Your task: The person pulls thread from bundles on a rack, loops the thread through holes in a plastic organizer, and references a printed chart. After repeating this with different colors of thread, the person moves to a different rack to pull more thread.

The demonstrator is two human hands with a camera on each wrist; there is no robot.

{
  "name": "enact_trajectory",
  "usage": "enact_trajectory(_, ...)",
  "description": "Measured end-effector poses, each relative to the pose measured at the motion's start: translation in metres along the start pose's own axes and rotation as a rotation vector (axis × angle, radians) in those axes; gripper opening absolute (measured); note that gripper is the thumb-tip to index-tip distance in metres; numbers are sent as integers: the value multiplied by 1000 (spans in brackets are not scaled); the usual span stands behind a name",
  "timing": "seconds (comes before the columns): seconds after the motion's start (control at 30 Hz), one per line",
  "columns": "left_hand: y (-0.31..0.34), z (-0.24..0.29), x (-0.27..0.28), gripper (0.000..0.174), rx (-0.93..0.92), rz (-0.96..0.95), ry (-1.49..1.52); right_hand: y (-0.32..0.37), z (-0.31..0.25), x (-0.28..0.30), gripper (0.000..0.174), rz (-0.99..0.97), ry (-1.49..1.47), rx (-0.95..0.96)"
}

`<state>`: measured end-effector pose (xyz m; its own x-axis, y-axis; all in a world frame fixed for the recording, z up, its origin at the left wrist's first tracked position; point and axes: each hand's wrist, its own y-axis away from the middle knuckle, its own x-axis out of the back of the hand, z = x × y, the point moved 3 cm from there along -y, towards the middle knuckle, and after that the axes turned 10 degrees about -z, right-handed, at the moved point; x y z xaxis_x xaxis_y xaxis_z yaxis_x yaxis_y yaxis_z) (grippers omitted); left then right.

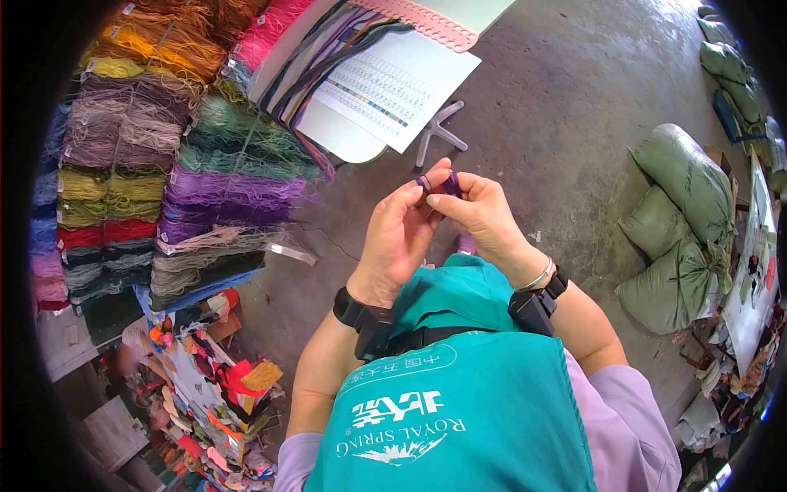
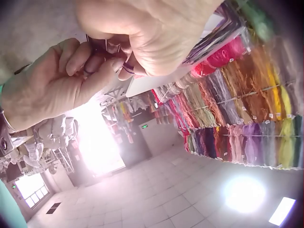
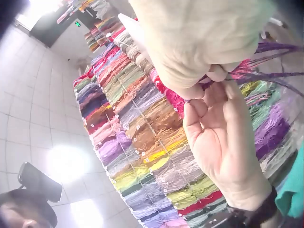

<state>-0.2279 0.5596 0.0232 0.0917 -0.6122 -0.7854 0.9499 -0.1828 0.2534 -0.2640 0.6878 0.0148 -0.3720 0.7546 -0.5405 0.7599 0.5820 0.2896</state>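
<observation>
Both hands meet at chest height in front of the body. Purple yarn (image 1: 424,185) is pinched between the thumb and fingers of the left hand (image 1: 393,238). The right hand (image 1: 485,215) pinches the same dark purple yarn close beside it, fingertips nearly touching the left ones. In the right wrist view, purple strands (image 3: 278,75) trail off past the fingers. A small dark loop of the yarn (image 2: 127,69) shows at the left fingertips in the left wrist view. The rest of the yarn between the fingers is hidden.
Bundled skeins (image 1: 131,107) of many colours hang at the left. Ahead stands a white table with a printed chart (image 1: 373,98), a pink perforated strip (image 1: 426,25) and dark yarn strands (image 1: 316,61). Green sacks (image 1: 684,180) lie on the floor at right; fabric scraps (image 1: 213,402) pile at lower left.
</observation>
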Motion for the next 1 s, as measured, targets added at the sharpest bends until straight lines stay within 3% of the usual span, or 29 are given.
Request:
enact_trajectory(0.63,4,-1,4,28,-30,17,-39,1,15,9,4,14,-242,58)
enact_trajectory(1.0,4,-2,4,23,-40,101,-111,3,13,5,4,59,-133,52)
